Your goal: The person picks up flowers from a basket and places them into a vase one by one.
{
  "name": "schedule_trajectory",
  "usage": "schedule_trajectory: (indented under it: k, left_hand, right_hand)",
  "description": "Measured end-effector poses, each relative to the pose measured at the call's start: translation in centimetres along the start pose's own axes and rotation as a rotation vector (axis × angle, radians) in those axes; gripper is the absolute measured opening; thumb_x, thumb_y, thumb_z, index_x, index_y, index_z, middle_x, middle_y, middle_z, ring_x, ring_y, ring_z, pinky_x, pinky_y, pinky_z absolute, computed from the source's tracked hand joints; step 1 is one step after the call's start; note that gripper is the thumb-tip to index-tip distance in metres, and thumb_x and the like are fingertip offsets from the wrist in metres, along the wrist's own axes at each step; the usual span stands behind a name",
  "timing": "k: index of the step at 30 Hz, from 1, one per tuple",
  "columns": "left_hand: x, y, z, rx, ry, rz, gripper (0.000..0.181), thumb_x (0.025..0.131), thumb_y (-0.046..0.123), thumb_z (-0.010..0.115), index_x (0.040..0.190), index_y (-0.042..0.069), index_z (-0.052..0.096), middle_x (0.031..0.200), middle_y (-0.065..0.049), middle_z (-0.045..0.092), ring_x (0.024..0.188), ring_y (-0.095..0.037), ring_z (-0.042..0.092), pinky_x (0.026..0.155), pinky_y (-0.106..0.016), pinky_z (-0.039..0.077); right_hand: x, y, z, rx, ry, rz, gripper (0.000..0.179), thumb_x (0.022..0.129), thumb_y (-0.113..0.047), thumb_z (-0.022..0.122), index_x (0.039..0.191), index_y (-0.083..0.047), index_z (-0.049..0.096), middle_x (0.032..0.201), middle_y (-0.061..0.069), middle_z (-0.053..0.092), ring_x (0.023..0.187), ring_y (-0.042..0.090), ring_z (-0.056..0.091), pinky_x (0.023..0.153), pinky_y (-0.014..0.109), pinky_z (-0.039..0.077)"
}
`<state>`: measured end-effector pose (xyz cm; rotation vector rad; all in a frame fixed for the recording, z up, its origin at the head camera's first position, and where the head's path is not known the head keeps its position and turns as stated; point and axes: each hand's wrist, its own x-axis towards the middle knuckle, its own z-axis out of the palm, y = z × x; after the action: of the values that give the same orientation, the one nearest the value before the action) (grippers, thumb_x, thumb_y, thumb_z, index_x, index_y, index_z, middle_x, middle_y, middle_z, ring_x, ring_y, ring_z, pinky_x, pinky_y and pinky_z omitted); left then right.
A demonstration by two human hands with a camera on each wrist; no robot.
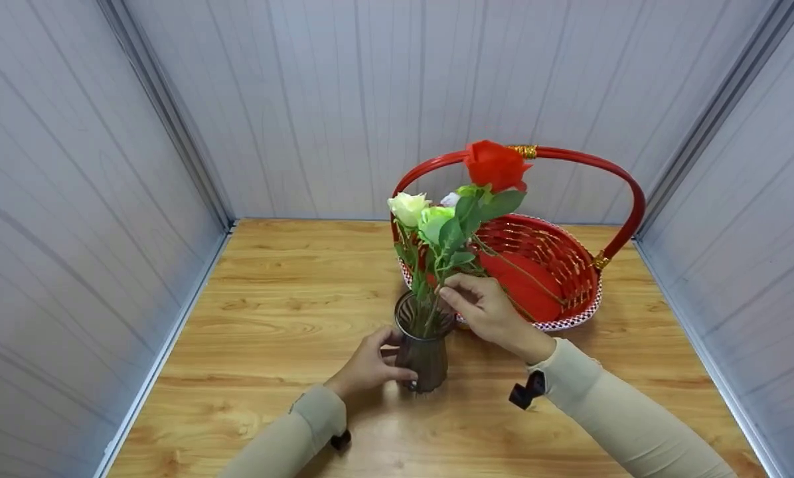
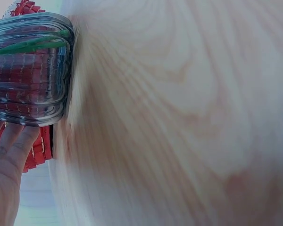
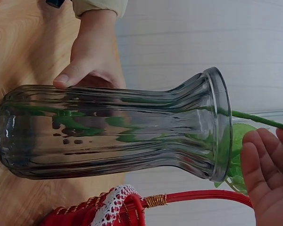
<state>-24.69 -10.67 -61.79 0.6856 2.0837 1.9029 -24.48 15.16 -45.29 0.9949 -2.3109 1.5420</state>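
Observation:
A ribbed, smoky glass vase [image 1: 430, 365] stands upright on the wooden table. My left hand [image 1: 367, 365] grips its lower side, thumb in front and fingers reaching behind. Just above the rim, my right hand [image 1: 483, 309] pinches a green flower stem [image 3: 254, 117] that runs down inside the glass. Over the vase rise a large red rose [image 1: 496, 166], a cream rose [image 1: 409, 209] and a pale green rose [image 1: 435, 224], with green leaves [image 1: 503, 204] among them. In the left wrist view, my left fingers [image 2: 26, 141] lie against the glass [image 2: 28, 89].
Right behind the vase sits a red woven basket [image 1: 573, 323] with white-trimmed rim and a tall arched handle [image 1: 633, 192]. Thin green stems [image 1: 523, 272] lie across it. Pale panel walls [image 1: 317, 113] enclose the table [image 1: 271, 318] at the back and both sides.

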Motion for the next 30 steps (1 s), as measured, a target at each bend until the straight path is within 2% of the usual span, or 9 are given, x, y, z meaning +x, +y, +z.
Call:
schedule_trajectory:
  k: [2,5,9,19,23,30]
  left_hand:
    - [-0.03,0.03,0.0,-0.002,0.002,0.003,0.06,0.078,0.002,0.097,0.125,-0.002,0.06,0.133,-0.02,0.061,0.128,-0.038,0.068,0.11,-0.048,0.062]
    - [-0.04,-0.02,0.01,-0.004,0.006,0.002,0.06,0.078,0.003,0.098,0.124,0.0,0.06,0.132,-0.017,0.063,0.127,-0.037,0.068,0.11,-0.048,0.062]
    - [-0.02,-0.12,0.04,-0.002,0.007,-0.001,0.06,0.077,0.003,0.098,0.124,0.002,0.061,0.131,-0.013,0.063,0.127,-0.033,0.068,0.112,-0.049,0.061]
    - [-0.05,0.03,-0.08,-0.005,-0.011,0.011,0.059,0.08,0.004,0.097,0.125,0.003,0.06,0.132,-0.013,0.063,0.127,-0.028,0.068,0.113,-0.051,0.06]
    - [-0.03,-0.06,-0.11,0.006,-0.021,0.016,0.059,0.08,0.004,0.097,0.126,0.004,0.06,0.133,-0.012,0.062,0.128,-0.027,0.068,0.113,-0.049,0.06]
    - [-0.03,-0.16,-0.06,0.015,-0.005,0.008,0.06,0.08,0.005,0.098,0.128,0.005,0.061,0.131,-0.012,0.064,0.127,-0.026,0.068,0.113,-0.049,0.06]
  right_hand:
    - [0.14,0.17,0.14,-0.039,-0.009,-0.026,0.011,0.106,0.0,0.066,0.102,-0.002,0.076,0.082,0.011,0.069,0.077,0.007,0.058,0.069,0.02,0.052]
    - [0.31,0.25,0.27,-0.095,-0.026,-0.053,0.01,0.105,-0.001,0.068,0.102,-0.001,0.078,0.085,0.009,0.071,0.079,0.008,0.06,0.072,0.022,0.053]
    - [0.55,0.21,0.45,-0.129,-0.052,-0.049,0.011,0.104,-0.004,0.07,0.103,0.002,0.08,0.09,0.009,0.077,0.084,0.011,0.065,0.076,0.025,0.058]
    - [0.66,0.37,0.59,-0.194,-0.127,-0.023,0.015,0.102,-0.008,0.072,0.101,0.003,0.081,0.089,0.009,0.079,0.081,0.01,0.065,0.072,0.025,0.056]
    - [0.46,0.44,0.59,-0.216,-0.122,-0.012,0.015,0.102,-0.009,0.072,0.099,0.002,0.082,0.087,0.008,0.078,0.08,0.009,0.063,0.07,0.025,0.054]
    - [-0.05,0.84,0.44,-0.192,-0.086,0.025,0.009,0.099,-0.01,0.077,0.096,-0.004,0.083,0.09,0.006,0.08,0.082,0.006,0.064,0.074,0.024,0.056]
